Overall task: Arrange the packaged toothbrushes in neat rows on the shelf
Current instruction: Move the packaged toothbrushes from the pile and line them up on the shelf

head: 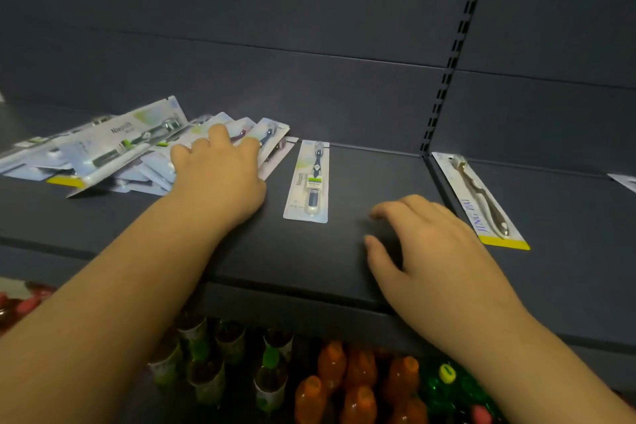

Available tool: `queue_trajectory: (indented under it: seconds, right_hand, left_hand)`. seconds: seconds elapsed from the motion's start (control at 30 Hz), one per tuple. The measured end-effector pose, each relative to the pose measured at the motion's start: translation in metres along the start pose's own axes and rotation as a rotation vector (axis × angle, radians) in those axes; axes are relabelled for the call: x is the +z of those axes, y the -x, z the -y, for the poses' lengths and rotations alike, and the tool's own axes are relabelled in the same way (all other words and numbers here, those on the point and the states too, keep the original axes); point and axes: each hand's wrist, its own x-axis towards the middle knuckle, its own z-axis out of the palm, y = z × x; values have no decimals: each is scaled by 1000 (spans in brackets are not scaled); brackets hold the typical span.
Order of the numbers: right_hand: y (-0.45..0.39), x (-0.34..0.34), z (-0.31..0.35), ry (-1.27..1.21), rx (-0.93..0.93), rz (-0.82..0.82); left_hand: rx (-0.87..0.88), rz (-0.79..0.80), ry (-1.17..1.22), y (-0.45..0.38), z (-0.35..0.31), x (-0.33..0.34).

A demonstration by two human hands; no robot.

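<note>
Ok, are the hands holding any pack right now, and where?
Neither clearly grips one. The left hand rests on the pile of toothbrush packs, its fingertips hidden. The right hand hovers open over the shelf.

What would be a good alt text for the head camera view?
A person's left hand rests on a messy pile of packaged toothbrushes on a dark shelf; the right hand hovers open beside one straight pack. Drink bottles stand below.

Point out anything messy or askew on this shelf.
The white blister-packed toothbrushes at the left lie in a jumbled, overlapping heap under the left hand, not in rows. The single blue-handled pack lies straight; the yellow-edged pack sits diagonally.
</note>
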Motion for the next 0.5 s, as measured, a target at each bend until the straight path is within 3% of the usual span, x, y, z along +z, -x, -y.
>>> queue_trajectory:
  seconds: [0.23,0.4,0.5]
  right_hand:
    - [-33,-10,16,73,8,92]
    - [-80,-1,32,207,58,329]
    - [-105,12,43,227,80,332]
  left_hand:
    - [5,-149,127,6,8,5]
    - [24,-219,288,6,11,3]
    - [70,-264,351,7,12,4]
